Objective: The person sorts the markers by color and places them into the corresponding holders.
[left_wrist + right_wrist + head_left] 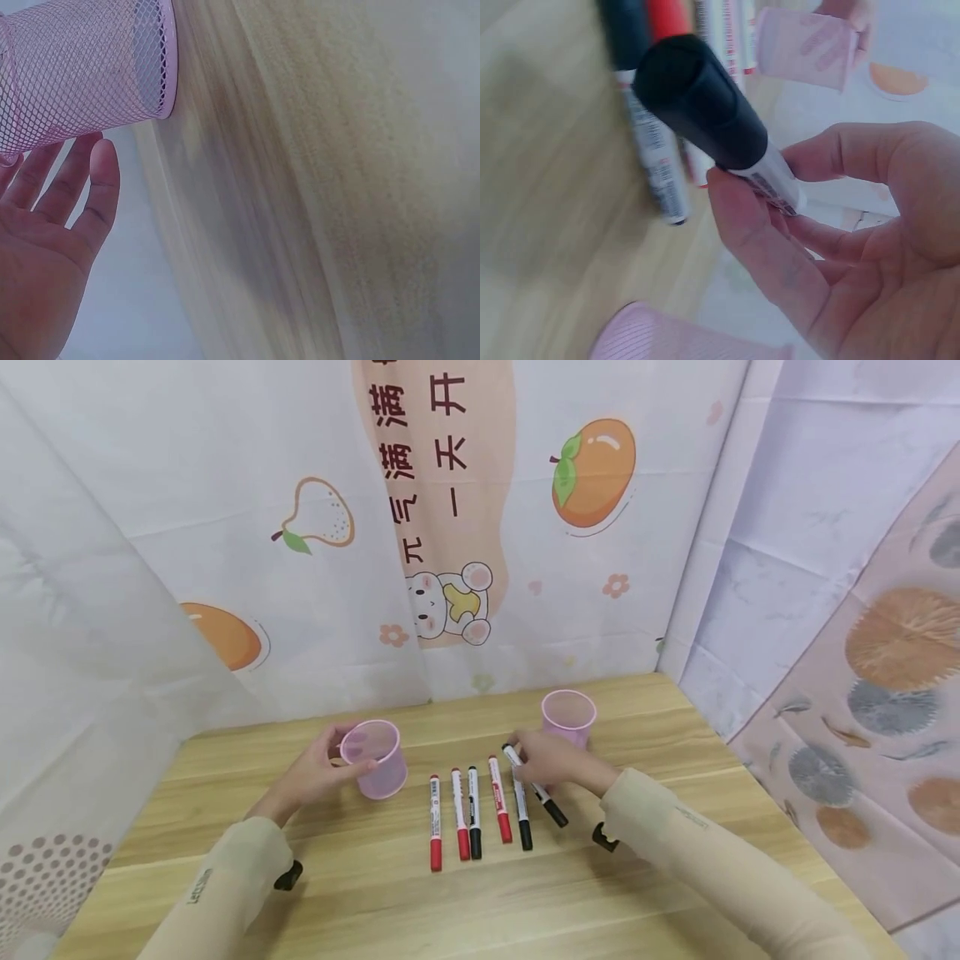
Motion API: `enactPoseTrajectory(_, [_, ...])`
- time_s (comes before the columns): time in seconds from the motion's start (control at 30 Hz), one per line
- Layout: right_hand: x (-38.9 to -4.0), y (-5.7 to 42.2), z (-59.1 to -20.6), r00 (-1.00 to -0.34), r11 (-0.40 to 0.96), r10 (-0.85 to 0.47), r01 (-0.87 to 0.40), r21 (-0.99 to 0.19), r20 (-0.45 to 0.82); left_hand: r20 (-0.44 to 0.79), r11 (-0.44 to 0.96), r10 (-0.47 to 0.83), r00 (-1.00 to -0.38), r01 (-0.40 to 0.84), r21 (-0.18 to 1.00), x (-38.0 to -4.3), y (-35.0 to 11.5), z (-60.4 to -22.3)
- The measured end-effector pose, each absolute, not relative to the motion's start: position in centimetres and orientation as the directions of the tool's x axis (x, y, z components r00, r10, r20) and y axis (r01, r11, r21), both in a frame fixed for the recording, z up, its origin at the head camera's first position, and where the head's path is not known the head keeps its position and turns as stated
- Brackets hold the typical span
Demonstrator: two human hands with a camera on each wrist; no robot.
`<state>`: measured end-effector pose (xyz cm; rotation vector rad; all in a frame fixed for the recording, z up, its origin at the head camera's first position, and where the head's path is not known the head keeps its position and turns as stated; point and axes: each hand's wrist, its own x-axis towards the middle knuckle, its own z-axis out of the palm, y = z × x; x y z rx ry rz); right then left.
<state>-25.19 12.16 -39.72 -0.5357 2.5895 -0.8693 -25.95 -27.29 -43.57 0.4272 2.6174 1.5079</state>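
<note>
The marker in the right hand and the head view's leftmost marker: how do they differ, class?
The held marker is black-capped; the leftmost marker is red-capped. The right hand pinches the held marker; the leftmost marker lies on the table. Both are white-barrelled.

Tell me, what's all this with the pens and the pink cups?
Someone is handling markers and cups at a wooden table. Their right hand pinches a black-capped marker between its fingers, just in front of a pink mesh cup. Their left hand holds a second pink cup on the other side. Between the cups, nearer the person, five more markers lie side by side on the table: three with red caps and two with black.
</note>
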Motion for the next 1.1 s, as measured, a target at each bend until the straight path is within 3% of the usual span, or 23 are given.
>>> enactPoseTrajectory(0.43, [-26.9,7.7,-36.3,-0.859,0.674,-0.481,-0.234,-0.701,-0.176,0.046,0.529,0.234,-0.971,0.167,0.832,-26.0,-27.5,-43.2])
enactPoseTrajectory(0.73, [-26.7,5.7,-36.5,-0.843,0.606,-0.519,-0.244,-0.757,-0.143,0.081,0.697,0.274,-0.958,0.256,0.670,-25.3,-27.8,-42.0])
enactPoseTrajectory(1.1, [-27.4,4.5,-35.3,-0.856,0.507,-0.508,-0.205,-0.837,-0.098,0.116,0.642,0.323,-0.939,0.308,0.702,-25.6,-28.9,-41.3])
